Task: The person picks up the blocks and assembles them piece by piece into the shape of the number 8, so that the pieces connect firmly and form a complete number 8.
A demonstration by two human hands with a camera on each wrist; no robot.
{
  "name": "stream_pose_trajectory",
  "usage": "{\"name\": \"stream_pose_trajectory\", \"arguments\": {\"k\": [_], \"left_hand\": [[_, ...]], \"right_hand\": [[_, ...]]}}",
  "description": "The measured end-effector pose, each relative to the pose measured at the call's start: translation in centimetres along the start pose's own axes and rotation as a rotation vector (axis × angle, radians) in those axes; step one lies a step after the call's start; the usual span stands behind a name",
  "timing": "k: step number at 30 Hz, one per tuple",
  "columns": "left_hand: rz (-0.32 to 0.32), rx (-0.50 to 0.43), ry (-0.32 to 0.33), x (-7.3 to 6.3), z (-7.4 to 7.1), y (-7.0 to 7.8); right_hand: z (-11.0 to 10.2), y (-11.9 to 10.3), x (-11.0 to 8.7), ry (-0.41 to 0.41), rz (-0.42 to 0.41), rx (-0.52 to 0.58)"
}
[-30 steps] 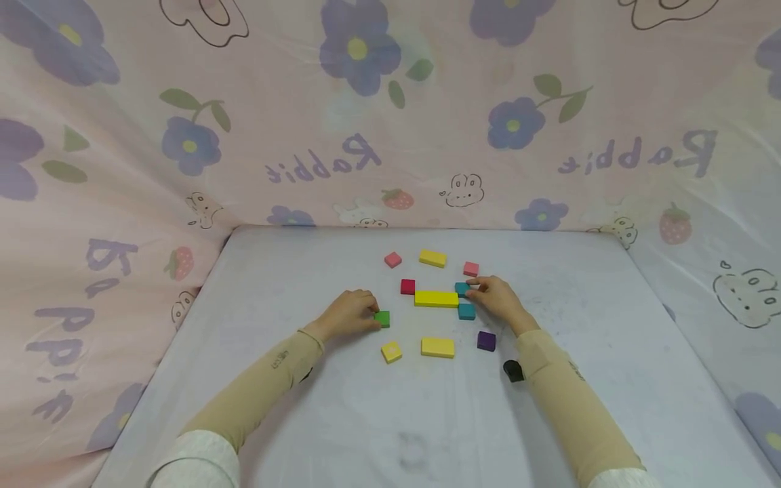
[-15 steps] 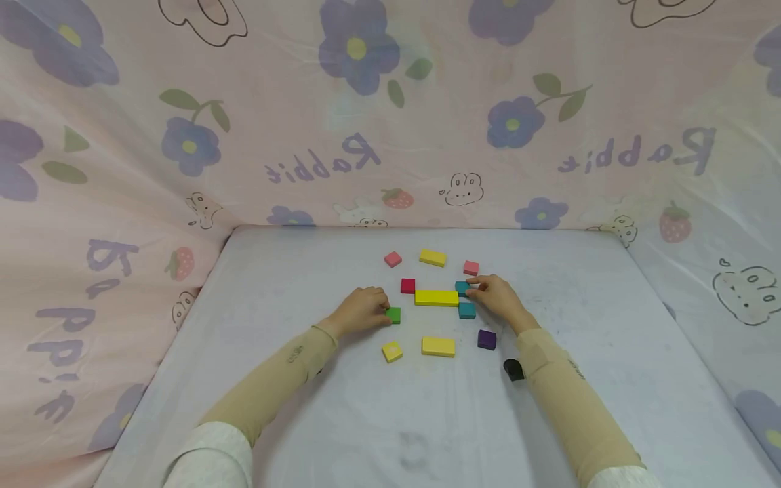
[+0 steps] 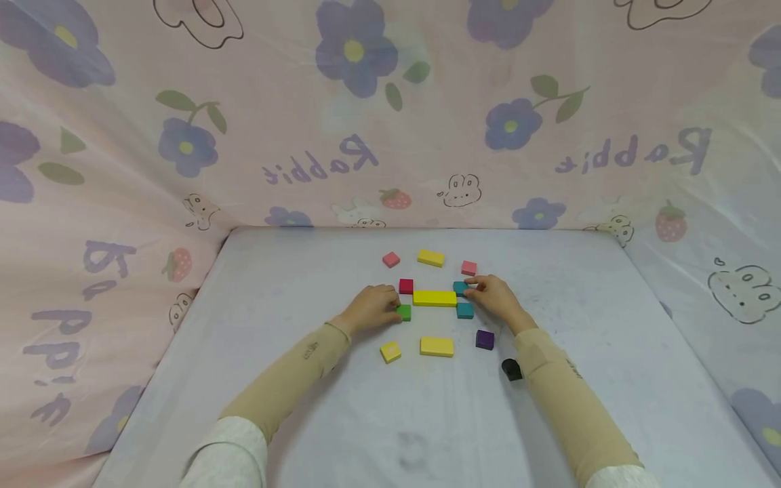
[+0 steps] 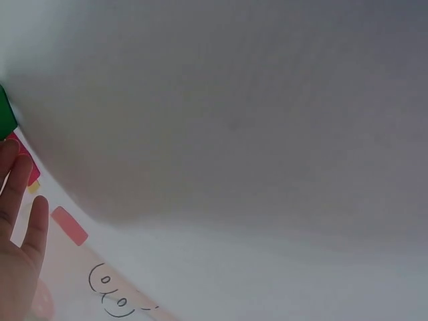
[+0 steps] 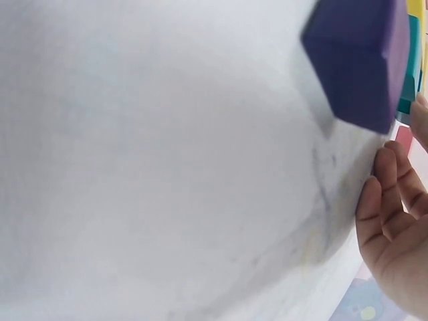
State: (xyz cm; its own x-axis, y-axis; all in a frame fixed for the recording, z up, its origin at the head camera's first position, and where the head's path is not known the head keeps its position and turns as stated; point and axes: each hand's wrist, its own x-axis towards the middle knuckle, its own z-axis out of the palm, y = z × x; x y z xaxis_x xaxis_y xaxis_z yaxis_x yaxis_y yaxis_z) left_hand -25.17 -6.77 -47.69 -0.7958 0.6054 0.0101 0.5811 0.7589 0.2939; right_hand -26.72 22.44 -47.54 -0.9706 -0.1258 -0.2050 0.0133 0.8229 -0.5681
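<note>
My left hand (image 3: 371, 308) pinches a small green block (image 3: 405, 312) at the left end of a long yellow block (image 3: 434, 298). Just behind the green block lies a red block (image 3: 406, 287), by the yellow block's far left corner. At the right end, my right hand (image 3: 495, 298) holds a teal block (image 3: 459, 289) between thumb and fingers. A second teal block (image 3: 465, 311) sits in front of that one. In the left wrist view, the green block (image 4: 7, 115) shows only at the edge, beyond the fingers. A purple block (image 5: 361, 63) looms large in the right wrist view.
Two pink blocks (image 3: 391, 259) and a yellow block (image 3: 430, 257) lie farther back. Nearer are a small yellow block (image 3: 390, 352), a yellow oblong block (image 3: 436, 346) and a black piece (image 3: 511, 369) beside the right sleeve. Patterned cloth (image 3: 427, 122) walls the white table.
My left hand has slid the green block to the right and slightly away, up close to the red and long yellow blocks. The right hand stays at the teal block.
</note>
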Motion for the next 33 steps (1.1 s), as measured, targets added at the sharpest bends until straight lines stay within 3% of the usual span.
{"name": "stream_pose_trajectory", "arguments": {"k": [12,19,33], "left_hand": [[-0.042,-0.079,-0.021,0.29,0.07,0.24],[-0.028,-0.074,0.003,0.19,0.07,0.64],[-0.039,-0.062,0.012,0.08,0.27,0.46]], "right_hand": [[0.13,-0.43,-0.3,0.02,-0.046,-0.094],[0.53,-0.53,-0.85,0.05,-0.049,-0.178],[0.86,-0.19,-0.93,0.074,-0.039,-0.136]]}}
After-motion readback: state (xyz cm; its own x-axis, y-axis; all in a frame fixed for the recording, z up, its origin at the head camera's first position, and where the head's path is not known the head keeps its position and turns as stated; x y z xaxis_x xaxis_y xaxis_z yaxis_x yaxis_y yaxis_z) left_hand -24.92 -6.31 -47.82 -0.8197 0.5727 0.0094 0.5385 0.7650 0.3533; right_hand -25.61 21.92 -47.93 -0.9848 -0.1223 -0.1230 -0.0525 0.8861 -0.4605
